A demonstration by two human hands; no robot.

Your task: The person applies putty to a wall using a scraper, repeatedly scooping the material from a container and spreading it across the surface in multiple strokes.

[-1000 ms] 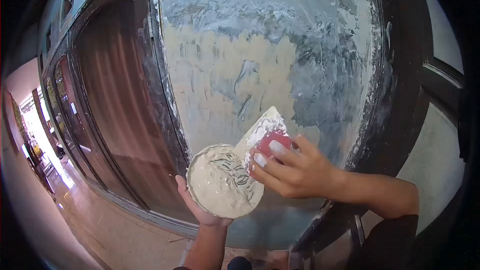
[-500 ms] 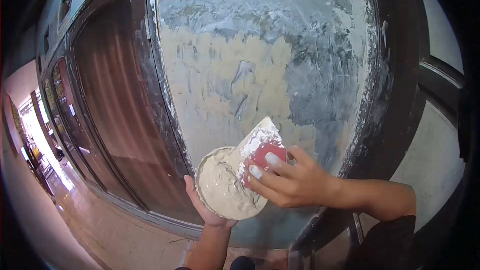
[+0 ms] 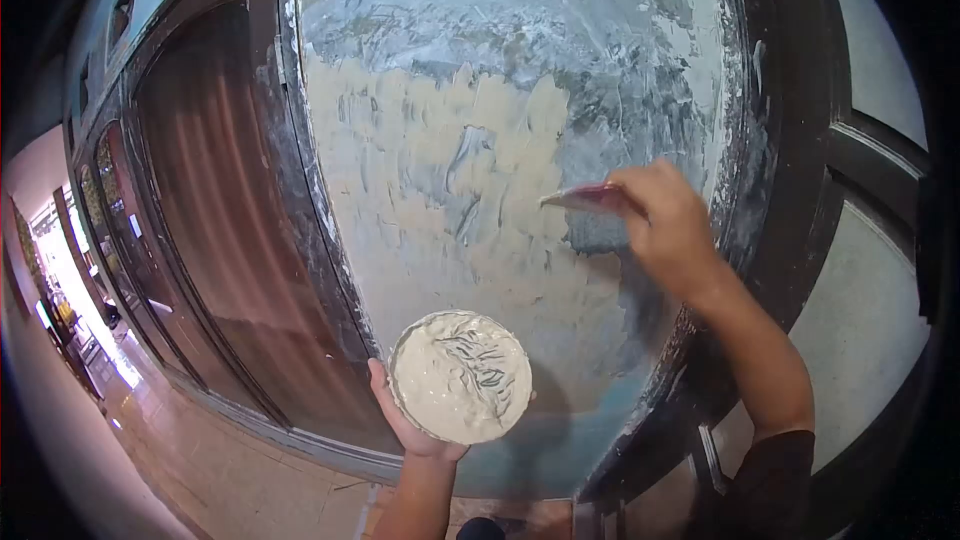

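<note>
My left hand (image 3: 412, 432) holds a round container of cream-coloured putty (image 3: 455, 380) from below and its left side, with the thumb up along the rim. The putty's surface is ridged and scraped. Higher up and to the right, my right hand (image 3: 665, 225) grips a red putty knife (image 3: 595, 198), its fingers wrapped round it and its blade edge pointing left. The blade is seen nearly edge-on, close to the wall (image 3: 440, 170); whether it touches cannot be told. Cream putty coats the wall's middle and left, while bare grey-blue patches show above and at the right.
Left of the wall panel stands a dark wooden frame with a brown-curtained window (image 3: 215, 210). A dark frame with pale panels (image 3: 865, 330) is on the right. Below lies a tiled floor (image 3: 270, 475), running to a bright opening (image 3: 95, 300) at far left.
My right hand has lifted the putty knife from the container up and right to the wall, turning its blade nearly edge-on. The left hand keeps the container in about the same place.
</note>
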